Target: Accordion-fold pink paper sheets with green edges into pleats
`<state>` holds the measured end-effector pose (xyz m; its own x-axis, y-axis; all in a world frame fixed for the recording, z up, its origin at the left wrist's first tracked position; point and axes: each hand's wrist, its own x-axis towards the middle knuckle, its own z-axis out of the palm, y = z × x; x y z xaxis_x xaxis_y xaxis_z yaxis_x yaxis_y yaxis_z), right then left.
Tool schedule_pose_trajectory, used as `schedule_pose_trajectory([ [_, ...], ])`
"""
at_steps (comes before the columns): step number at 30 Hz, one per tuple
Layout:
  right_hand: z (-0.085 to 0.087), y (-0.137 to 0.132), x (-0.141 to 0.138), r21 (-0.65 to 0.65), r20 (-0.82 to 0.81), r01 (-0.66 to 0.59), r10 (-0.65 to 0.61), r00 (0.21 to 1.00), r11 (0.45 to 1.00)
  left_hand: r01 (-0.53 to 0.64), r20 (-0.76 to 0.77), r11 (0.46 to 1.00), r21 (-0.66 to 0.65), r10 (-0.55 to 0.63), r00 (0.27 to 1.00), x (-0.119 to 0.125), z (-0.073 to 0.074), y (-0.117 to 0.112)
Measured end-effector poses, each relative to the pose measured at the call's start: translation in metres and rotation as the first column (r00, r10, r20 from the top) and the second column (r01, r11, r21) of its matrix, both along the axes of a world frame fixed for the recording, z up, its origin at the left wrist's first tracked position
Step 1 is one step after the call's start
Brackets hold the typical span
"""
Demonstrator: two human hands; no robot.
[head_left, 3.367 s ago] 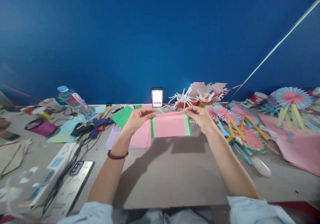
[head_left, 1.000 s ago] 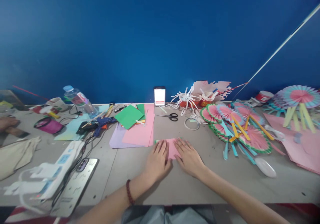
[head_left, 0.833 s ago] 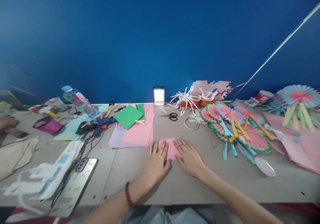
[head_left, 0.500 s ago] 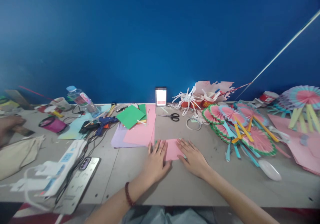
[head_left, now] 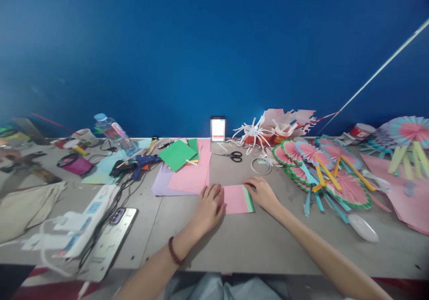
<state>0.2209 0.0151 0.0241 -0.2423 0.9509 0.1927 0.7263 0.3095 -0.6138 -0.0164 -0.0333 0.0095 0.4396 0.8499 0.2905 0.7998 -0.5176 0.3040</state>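
A folded pink paper with a green edge strip lies flat on the grey table in front of me. My left hand rests on its left end, fingers together and lying flat. On the paper's top right corner sits my right hand, fingers bent and pressing down at the green edge. Neither hand lifts the paper.
A stack of pink, lilac and green sheets lies just behind. Scissors, a tape ring and paper cups are farther back. Pleated paper fans fill the right. A phone, power strip, glue gun and bottle sit left.
Earlier I held the pink paper up by both ends; then it lay under both flat hands. Now my right hand has slid to the right edge, uncovering the paper.
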Motion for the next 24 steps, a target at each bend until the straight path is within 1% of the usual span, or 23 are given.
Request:
schedule_pose_trajectory([
  [7,0.006,0.001,0.001,-0.091,-0.048,0.000,-0.004,0.999,0.996,-0.002,0.068,1.000,-0.025,0.004,0.998,-0.003,0.003,0.000],
  [13,0.007,0.001,0.004,-0.217,-0.133,-0.025,-0.004,0.991,0.976,0.019,0.097,0.999,-0.051,-0.015,0.995,-0.006,0.005,0.002],
  [14,0.008,0.002,0.004,-0.244,-0.171,-0.029,-0.013,0.985,0.969,0.025,0.099,0.999,-0.048,-0.020,0.995,-0.006,0.005,0.002],
  [16,0.012,0.003,0.003,-0.333,-0.298,-0.051,-0.054,0.953,0.942,0.037,0.104,0.999,-0.028,-0.034,0.994,-0.006,0.006,0.002],
  [18,0.020,0.001,-0.001,-0.427,-0.450,-0.095,-0.120,0.885,0.899,0.056,0.120,0.998,-0.002,-0.056,0.991,-0.005,0.008,0.002],
  [19,0.026,-0.003,-0.005,-0.447,-0.499,-0.107,-0.148,0.854,0.888,0.066,0.140,0.998,0.009,-0.067,0.988,-0.003,0.010,0.001],
  [20,0.032,-0.007,-0.009,-0.430,-0.529,-0.111,-0.150,0.835,0.896,0.076,0.175,0.997,0.020,-0.078,0.981,-0.001,0.012,-0.001],
  [21,0.038,-0.012,-0.015,-0.388,-0.543,-0.105,-0.136,0.828,0.915,0.086,0.219,0.996,0.021,-0.088,0.972,0.001,0.015,-0.004],
  [24,0.056,-0.033,-0.035,-0.247,-0.537,-0.077,-0.070,0.840,0.966,0.137,0.389,0.990,-0.022,-0.118,0.914,0.006,0.025,-0.013],
])
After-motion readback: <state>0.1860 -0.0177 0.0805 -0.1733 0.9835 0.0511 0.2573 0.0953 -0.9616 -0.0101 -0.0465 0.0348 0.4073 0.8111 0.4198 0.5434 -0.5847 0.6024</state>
